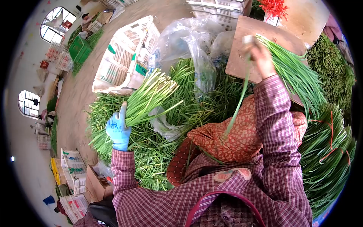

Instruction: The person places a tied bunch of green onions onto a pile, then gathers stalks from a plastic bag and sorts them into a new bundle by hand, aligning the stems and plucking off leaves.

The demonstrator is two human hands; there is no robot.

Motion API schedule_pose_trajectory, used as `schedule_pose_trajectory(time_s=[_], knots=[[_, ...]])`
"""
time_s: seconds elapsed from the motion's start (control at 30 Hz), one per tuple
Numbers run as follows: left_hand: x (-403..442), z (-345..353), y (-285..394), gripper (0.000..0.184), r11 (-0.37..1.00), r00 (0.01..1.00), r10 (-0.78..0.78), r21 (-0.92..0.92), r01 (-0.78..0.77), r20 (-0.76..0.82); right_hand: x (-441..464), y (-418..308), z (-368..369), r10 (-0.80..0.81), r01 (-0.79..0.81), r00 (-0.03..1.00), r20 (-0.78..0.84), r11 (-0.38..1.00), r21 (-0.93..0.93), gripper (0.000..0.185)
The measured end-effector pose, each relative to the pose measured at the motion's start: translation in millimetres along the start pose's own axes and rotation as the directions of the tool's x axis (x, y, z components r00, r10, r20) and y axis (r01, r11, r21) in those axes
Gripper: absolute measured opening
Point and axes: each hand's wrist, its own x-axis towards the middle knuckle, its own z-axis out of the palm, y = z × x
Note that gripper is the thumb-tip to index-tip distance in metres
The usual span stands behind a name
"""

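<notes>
My left hand [119, 126], in a blue glove, is closed round a thick bunch of chive-like green stalks [153, 94], pale ends pointing up and right. It is above a loose heap of greens [151, 159]. My right hand [261, 60] is blurred by motion over a brown board [242, 45]. A single long green stalk [239, 102] hangs from its closed fingers towards my lap. Something whitish at the fingertips is too smeared to name. Beside that hand, a neat bundle of green stalks [295, 72] lies across the board, its leaves drooping over the edge.
Clear plastic sheeting [185, 41] and a white crate [121, 56] stand beyond the heap. Red ties [274, 7] are at the top right. Tied green bundles [325, 151] lie on my right. Boxes [96, 181] are at lower left. Another person [87, 20] is far off.
</notes>
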Motion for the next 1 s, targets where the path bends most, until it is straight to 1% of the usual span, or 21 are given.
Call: schedule_pose_trajectory(time_s=[0.03,0.07,0.1,0.13,0.17,0.2,0.23,0.27,0.33,0.4,0.47,0.53,0.6,0.7,0.77,0.8,0.83,0.87,0.9,0.93,1.0], knots=[[3,-2,4,0.08,1.0,1.0,0.013,-0.006,-0.013,0.008,-20,-15,23,-0.1,0.127,0.982,0.163,0.978,-0.167,0.031],[7,-3,8,0.081,0.999,0.999,0.029,-0.013,-0.029,0.015,-25,-29,42,-0.112,0.25,0.939,0.325,0.871,-0.422,0.029],[10,-3,12,0.082,0.998,0.998,0.053,-0.041,-0.055,-0.044,-31,-30,63,-0.339,0.505,0.859,0.385,0.689,-0.52,0.028],[14,-3,16,0.082,0.997,0.997,0.059,-0.042,-0.061,-0.047,-42,-41,83,-0.287,0.471,0.87,0.401,0.725,-0.503,0.028],[16,-5,19,0.081,0.997,0.996,0.066,-0.038,-0.068,-0.053,-44,-30,105,-0.362,0.522,0.846,0.39,0.711,-0.472,0.03],[19,-7,23,0.081,0.997,0.996,0.072,-0.033,-0.074,-0.058,-45,-32,122,-0.375,0.564,0.813,0.444,0.695,-0.446,0.031],[23,-11,27,0.078,0.994,0.992,0.091,-0.058,-0.096,-0.084,-49,-35,137,-0.461,0.632,0.772,0.437,0.626,-0.457,0.028],[26,-12,31,0.078,0.993,0.992,0.095,-0.058,-0.1,-0.084,-57,-37,149,-0.483,0.65,0.759,0.437,0.598,-0.469,0.024],[29,-13,35,0.078,0.981,0.988,0.098,-0.153,-0.116,-0.12,-67,-33,166,-0.526,0.655,0.756,0.39,0.622,-0.429,0.022],[30,-11,38,0.076,0.982,0.989,0.095,-0.154,-0.113,-0.117,-67,-27,161,-0.502,0.63,0.774,0.386,0.67,-0.393,0.021],[27,-9,45,0.076,0.958,0.995,0.085,-0.27,-0.094,-0.046,-63,-22,153,-0.335,0.536,0.801,0.496,0.772,-0.343,0.021],[25,-5,52,0.078,0.932,0.996,0.09,-0.349,-0.095,-0.03,-54,-17,144,-0.396,0.568,0.77,0.5,0.783,-0.254,0.022],[25,-5,61,0.062,0.901,0.992,0.082,-0.433,-0.032,0.098,-49,-14,138,-0.315,0.533,0.792,0.523,0.774,-0.342,0.022],[23,-2,69,0.062,0.836,0.982,0.076,-0.548,0.032,0.173,-51,-7,136,-0.252,0.514,0.814,0.523,0.733,-0.446,0.023],[18,1,66,0.065,0.784,0.964,0.099,-0.617,0.077,0.246,-40,13,136,0.012,0.359,0.861,0.508,0.694,-0.624,0.017],[12,2,61,0.065,0.784,0.963,0.098,-0.616,0.081,0.251,-38,6,118,0.042,0.225,0.938,0.343,0.679,-0.699,0.012],[6,2,54,0.066,0.741,0.961,0.075,-0.66,0.124,0.266,-24,21,101,0.172,0.048,0.957,0.234,0.702,-0.71,0.01],[1,4,46,0.068,0.696,0.959,0.052,-0.699,0.166,0.279,-17,24,84,0.123,0.084,0.975,0.184,0.563,-0.822,0.011],[-7,12,37,0.07,0.657,0.957,0.006,-0.723,0.214,0.289,-13,8,70,0.24,0.016,0.95,0.198,0.598,-0.802,0.016],[-10,11,36,0.07,0.66,0.955,-0.001,-0.717,0.223,0.296,-15,16,67,-0.24,0.358,0.933,0.269,0.531,-0.768,0.027],[-8,10,39,0.069,0.663,0.949,-0.042,-0.702,0.26,0.312,-24,8,75,-0.216,0.38,0.925,0.312,0.543,-0.749,0.031]])
